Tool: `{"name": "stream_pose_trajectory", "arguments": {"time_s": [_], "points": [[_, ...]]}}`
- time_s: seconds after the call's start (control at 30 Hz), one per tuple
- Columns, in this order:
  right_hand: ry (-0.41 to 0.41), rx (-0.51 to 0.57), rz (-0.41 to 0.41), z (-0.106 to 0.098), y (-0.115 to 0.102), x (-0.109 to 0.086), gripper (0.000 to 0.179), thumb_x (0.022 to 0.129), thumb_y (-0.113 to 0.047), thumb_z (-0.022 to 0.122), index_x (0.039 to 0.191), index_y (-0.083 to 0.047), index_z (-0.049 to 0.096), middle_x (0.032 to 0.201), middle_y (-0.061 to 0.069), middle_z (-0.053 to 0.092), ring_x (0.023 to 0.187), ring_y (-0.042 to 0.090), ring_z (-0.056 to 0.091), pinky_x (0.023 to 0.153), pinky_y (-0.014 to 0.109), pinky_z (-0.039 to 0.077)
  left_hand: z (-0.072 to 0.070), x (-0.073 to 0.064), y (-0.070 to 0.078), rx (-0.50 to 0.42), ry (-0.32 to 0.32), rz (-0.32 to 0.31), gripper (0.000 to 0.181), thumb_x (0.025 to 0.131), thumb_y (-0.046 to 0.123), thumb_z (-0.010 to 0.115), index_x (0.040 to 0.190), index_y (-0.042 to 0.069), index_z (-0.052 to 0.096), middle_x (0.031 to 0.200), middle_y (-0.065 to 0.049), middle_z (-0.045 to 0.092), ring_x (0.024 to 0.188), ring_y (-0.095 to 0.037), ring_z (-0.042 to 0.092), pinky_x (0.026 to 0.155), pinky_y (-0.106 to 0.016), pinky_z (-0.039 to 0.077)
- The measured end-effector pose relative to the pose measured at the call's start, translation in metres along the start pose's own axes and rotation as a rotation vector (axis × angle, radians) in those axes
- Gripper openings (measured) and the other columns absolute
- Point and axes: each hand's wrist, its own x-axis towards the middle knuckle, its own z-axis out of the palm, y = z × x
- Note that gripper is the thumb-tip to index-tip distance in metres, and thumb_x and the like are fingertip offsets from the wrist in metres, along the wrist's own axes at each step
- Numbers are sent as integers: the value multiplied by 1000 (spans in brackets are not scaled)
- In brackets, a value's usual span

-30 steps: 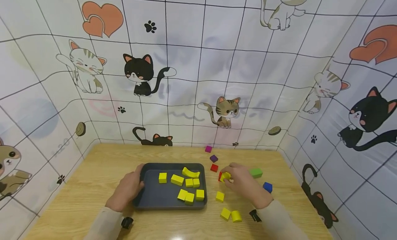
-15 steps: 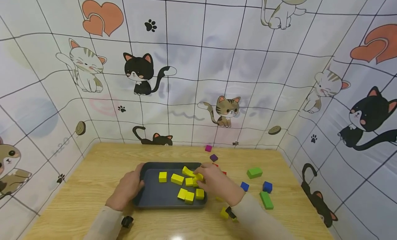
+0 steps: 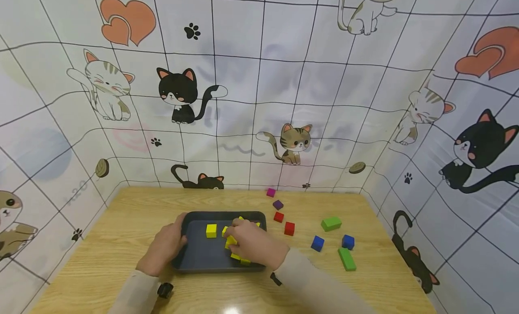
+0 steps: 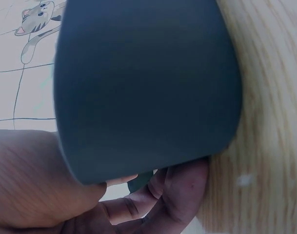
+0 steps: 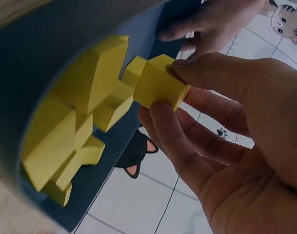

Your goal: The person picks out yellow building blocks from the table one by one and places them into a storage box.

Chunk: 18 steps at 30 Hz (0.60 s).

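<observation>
My left hand (image 3: 164, 244) grips the left edge of a dark grey tray (image 3: 198, 260); in the left wrist view, the tray's outer wall (image 4: 148, 87) fills most of the picture, with fingers curled at its edge. Over the tray, my right hand (image 3: 255, 243) pinches a yellow block (image 5: 160, 84) between thumb and fingers. Several other yellow blocks (image 5: 50, 141) lie in the tray beneath and beside it, partly hidden by this hand in the head view. One yellow cube (image 3: 211, 231) sits apart, toward the tray's left side.
Right of the tray lie red blocks (image 3: 289, 228), blue cubes (image 3: 317, 243) and green blocks (image 3: 331, 223). A purple block (image 3: 278, 204) and a magenta block (image 3: 270, 192) lie farther back. Cat-printed cloth (image 3: 239, 102) surrounds the wooden table (image 3: 142, 201). My right sleeve covers some tabletop.
My right hand has moved left, carrying a yellow block from beside the red ones to over the middle of the tray. My left hand has stayed on the tray's edge.
</observation>
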Motion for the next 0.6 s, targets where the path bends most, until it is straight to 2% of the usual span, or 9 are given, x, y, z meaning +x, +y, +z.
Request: {"name": "stream_pose_trajectory", "arguments": {"time_s": [0.2,0.37,0.6], "points": [[-32,-60,-31,12,-8,10,30,104,-20,90,134,-14,87,127,1,81,105,5,74,91,15,61,10,2,-10,18,43,32,72,99,-3,76,164,-8,47,111,-32,80,81,-31,71,73,-52,61],[-34,-73,-55,17,-10,13,30,104,-20,90,133,-14,87,126,1,82,110,7,75,97,18,63,2,2,-1,7,6,-1,73,102,-1,77,167,-9,46,112,-31,80,84,-31,73,75,-52,62],[-79,-46,-24,22,-8,15,33,104,-20,90,136,-16,87,130,1,81,105,5,73,98,19,64,-1,1,2,22,-9,-24,73,102,-1,77,167,-10,45,111,-29,81,83,-29,71,75,-52,62]]}}
